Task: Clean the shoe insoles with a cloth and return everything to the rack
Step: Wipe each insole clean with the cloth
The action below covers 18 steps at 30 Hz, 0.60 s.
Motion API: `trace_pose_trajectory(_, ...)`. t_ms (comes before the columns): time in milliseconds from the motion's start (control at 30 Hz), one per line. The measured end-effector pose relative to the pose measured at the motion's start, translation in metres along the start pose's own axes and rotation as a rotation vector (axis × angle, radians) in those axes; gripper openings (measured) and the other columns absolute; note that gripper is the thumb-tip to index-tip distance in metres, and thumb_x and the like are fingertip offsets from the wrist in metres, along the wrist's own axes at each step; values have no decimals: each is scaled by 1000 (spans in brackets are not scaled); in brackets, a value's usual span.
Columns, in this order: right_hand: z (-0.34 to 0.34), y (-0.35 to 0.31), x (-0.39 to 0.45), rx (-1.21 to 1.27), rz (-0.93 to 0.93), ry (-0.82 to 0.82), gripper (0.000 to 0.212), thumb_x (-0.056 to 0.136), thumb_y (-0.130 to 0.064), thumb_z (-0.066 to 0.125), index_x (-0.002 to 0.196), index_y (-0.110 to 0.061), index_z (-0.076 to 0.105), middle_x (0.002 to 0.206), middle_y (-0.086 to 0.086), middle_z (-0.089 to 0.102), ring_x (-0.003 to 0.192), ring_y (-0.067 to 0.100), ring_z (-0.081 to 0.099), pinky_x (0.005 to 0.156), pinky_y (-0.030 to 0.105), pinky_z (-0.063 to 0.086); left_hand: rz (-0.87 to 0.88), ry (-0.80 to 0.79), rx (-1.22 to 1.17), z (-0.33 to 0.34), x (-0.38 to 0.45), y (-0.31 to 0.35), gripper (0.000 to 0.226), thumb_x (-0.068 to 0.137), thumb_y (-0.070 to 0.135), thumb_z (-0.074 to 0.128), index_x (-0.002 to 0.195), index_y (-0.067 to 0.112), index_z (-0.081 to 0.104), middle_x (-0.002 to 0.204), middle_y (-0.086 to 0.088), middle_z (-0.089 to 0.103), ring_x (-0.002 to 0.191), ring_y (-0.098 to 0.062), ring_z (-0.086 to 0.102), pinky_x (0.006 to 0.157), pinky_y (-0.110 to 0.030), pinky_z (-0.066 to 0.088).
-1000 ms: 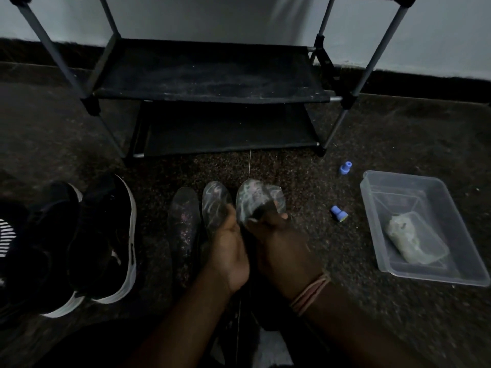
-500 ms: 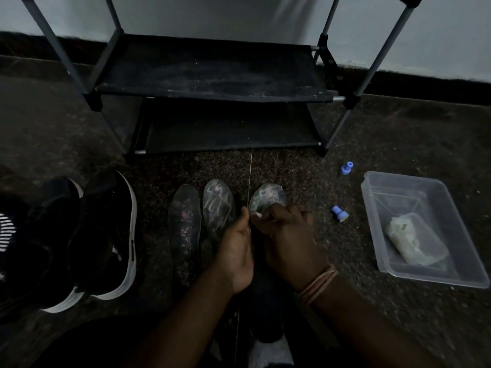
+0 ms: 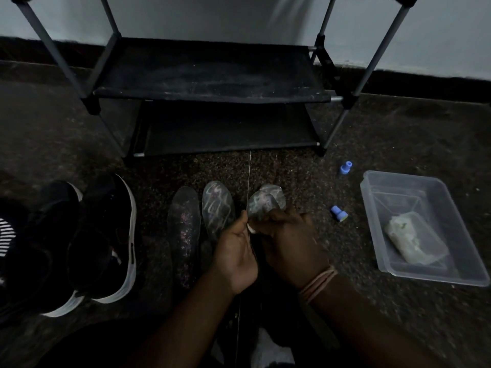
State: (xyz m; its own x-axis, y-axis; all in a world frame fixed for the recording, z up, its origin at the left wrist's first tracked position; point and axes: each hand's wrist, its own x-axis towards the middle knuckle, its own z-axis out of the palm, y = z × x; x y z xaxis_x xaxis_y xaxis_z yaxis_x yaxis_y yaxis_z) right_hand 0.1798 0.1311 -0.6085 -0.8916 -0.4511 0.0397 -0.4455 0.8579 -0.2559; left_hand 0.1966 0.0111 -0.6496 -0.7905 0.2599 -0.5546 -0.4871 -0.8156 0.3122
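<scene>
Your left hand (image 3: pixel 235 251) and right hand (image 3: pixel 288 245) both grip one insole (image 3: pixel 265 201); its toe end sticks up past your fingers, above the floor (image 3: pixel 305 179).

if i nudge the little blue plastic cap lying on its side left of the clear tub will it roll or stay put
The blue plastic cap lying on its side looks round-bodied, so it would probably roll, likely in a curve since one end seems wider. It looks small and probably light, so it should move easily. The speckled floor looks rough and may stop it soon.
</scene>
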Motion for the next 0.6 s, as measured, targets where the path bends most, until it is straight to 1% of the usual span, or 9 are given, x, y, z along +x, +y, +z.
trace_pose_trajectory(67, 2, 5, 0, 33, 25, 80, 27, 88, -39, 50, 104, -35, 71, 95, -9, 68, 89, 22, 61, 77, 40, 44, -24, -7, 24, 2, -1, -3, 48, 102, 42, 45, 127, 8, 69, 133, -18, 65, 124, -31, 62, 107, -43, 44)
trace_pose_trajectory(133, 5, 13, 3, 77, 73, 132, 27, 92, -39, 47, 101, -30, 71, 96, -5, 71, 89, 24, 63, 80, 44, 46, -70, 0, 73, 4, -2, -10, 48, 101, 43, 47, 128, 9, 68, 134, -18, 64, 127, -33, 59, 112, -45, 41)
trace_pose_trajectory(200, 5, 18, 5, 139, 96, 169, 25, 94, -36, 48, 96, -26, 70, 94, -2, 71, 87, 25, 64, 80, 44, 46, -85, 8, 117, 6, -1, -14, 49, 100, 44, 47, 130, 11, 68, 135, -17, 64, 127, -33, 59, 113, -46, 39)
trace_pose_trajectory(233, 4, 16, 5, 177, 72, 176, 23, 94, -33, 49, 92, -24, 71, 90, -1, 71, 85, 24, 64, 80, 43, 46, -70, 18, 128, 6, 0, -14, 49, 100, 43, 47, 129, 11, 68, 132, -16, 66, 125, -32, 60, 112, -45, 41)
trace_pose_trajectory(300, 0, 7, 4, 317, -17, 148, 18, 90, -22, 56, 83, -19, 71, 83, -1, 71, 79, 18, 64, 77, 39, 48, 10, 71, 155, 2, 3, -10, 48, 100, 42, 46, 127, 9, 69, 127, -15, 69, 120, -30, 64, 109, -42, 44)
trace_pose_trajectory(367, -3, -4, 1, 444, -46, 86, 13, 86, -14, 62, 80, -15, 73, 79, -2, 72, 73, 10, 63, 72, 32, 49, 57, 91, 147, -4, 6, -4, 51, 100, 44, 46, 128, 6, 68, 128, -18, 68, 123, -31, 63, 112, -44, 42)
trace_pose_trajectory(400, -2, -6, 0, 466, -43, 66, 13, 85, -13, 63, 79, -16, 74, 77, -2, 72, 72, 9, 63, 70, 31, 49, 60, 92, 136, -5, 7, -3, 53, 101, 45, 45, 128, 5, 67, 129, -19, 67, 124, -32, 62, 114, -46, 39)
trace_pose_trajectory(500, 3, -2, 1, 390, -15, 153, 20, 88, -20, 57, 73, -16, 69, 72, 1, 67, 68, 16, 61, 66, 39, 49, 68, 92, 173, 0, 5, -9, 53, 101, 46, 46, 130, 6, 65, 128, -17, 68, 125, -30, 61, 113, -44, 40)
trace_pose_trajectory(600, -1, 13, 5, 370, 64, 288, 20, 89, -16, 59, 71, -12, 65, 72, 3, 65, 69, 19, 59, 66, 40, 47, 52, 27, 224, 13, -1, -19, 48, 102, 42, 43, 130, 11, 66, 128, -13, 69, 122, -26, 63, 107, -40, 45)
